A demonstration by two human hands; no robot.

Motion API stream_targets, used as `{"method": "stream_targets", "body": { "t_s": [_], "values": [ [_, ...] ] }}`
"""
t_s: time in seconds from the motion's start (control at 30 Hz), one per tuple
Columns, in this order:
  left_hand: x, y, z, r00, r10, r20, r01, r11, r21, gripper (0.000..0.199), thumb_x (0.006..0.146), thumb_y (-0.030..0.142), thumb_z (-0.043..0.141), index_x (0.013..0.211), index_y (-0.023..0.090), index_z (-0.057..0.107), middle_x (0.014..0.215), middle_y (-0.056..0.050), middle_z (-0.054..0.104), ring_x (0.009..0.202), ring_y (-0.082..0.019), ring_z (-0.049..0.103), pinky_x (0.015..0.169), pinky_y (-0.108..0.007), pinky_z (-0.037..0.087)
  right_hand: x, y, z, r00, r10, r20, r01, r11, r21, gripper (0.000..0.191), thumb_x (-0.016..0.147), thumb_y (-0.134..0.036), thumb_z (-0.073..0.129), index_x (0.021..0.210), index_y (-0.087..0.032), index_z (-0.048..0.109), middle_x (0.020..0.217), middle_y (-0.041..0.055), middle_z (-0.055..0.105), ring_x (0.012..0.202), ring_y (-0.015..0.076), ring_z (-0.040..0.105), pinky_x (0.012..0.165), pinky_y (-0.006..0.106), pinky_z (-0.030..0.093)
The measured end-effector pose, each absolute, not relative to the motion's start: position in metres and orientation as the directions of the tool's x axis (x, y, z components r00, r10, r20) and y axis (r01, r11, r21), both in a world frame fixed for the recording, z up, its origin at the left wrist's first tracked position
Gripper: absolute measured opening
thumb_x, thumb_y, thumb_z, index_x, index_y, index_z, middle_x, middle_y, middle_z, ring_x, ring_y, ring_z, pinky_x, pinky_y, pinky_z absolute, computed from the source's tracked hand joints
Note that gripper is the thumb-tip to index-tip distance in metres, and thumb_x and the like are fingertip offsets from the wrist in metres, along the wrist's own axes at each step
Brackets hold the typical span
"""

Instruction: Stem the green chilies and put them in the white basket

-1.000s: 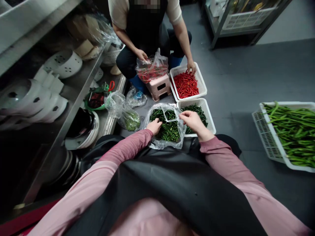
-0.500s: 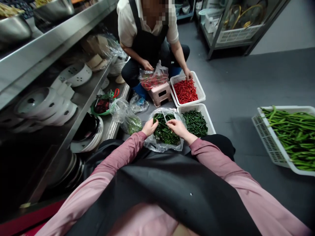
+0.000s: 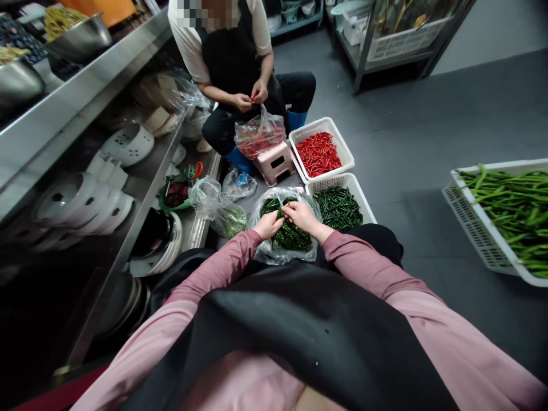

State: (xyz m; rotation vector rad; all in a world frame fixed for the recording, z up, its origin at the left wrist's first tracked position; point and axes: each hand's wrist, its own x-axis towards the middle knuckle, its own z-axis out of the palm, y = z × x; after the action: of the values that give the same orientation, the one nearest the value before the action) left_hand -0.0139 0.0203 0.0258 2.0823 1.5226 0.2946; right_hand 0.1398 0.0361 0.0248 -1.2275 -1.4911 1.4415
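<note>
Left hand: the person's left hand (image 3: 268, 226) is over the clear plastic bag, its grip clamped on a green chili (image 3: 279, 213) between thumb and fingers.
Right hand: the right hand (image 3: 300, 217) meets it from the other side, grip pinched on the upper end of the same chili; whether on stem or flesh is too small to tell.
Green chili: between the two hands, above the loose green chilies (image 3: 295, 241) in the bag.
Plastic bag: the clear plastic bag (image 3: 280, 257) stands wide open before the person's black apron (image 3: 274, 319).
Green chili basket: a white basket (image 3: 365, 202) of dark green chilies sits just beside the bag, to its right.
Red chili basket: a second white basket (image 3: 347, 155), beyond the first, contains red chilies (image 3: 319, 154).
Co-worker: a seated co-worker (image 3: 226, 63) faces the person, both hands together at a small red piece.
Stool: a pale pink stool (image 3: 276, 164) before the co-worker bears a bag of red chilies (image 3: 259, 137).
Right side: a white crate (image 3: 473, 228) of long green peppers (image 3: 509, 211) lies well apart on the grey floor (image 3: 419, 137).
</note>
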Motion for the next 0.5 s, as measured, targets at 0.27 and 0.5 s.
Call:
{"method": "stream_targets", "body": {
  "t_s": [0.27,0.5],
  "values": [
    [-0.027,0.028,0.039,0.273,0.953,-0.131,0.663,-0.088,0.744,0.025,0.082,0.029,0.042,0.071,0.014,0.058,0.072,-0.003,0.060,0.069,-0.013,0.054,0.071,-0.025,0.044,0.150,0.051,0.012,-0.283,0.870,-0.404,0.243,-0.342,-0.908,0.042,0.081,-0.050,0.054,0.056,-0.017,0.053,0.048,0.0001,0.051,0.040,0.0078,0.039,0.042,0.022,0.030],
    [-0.029,0.029,0.025,0.136,0.965,-0.222,0.589,0.101,0.802,0.016,0.078,0.025,0.048,0.076,0.014,0.060,0.065,0.000,0.059,0.061,-0.010,0.052,0.063,-0.022,0.044,0.140,0.030,-0.001,-0.521,0.765,-0.378,0.343,-0.217,-0.914,0.029,0.080,-0.031,0.055,0.054,-0.017,0.054,0.046,-0.0009,0.053,0.037,0.0083,0.041,0.043,0.022,0.031]
  ]
}}
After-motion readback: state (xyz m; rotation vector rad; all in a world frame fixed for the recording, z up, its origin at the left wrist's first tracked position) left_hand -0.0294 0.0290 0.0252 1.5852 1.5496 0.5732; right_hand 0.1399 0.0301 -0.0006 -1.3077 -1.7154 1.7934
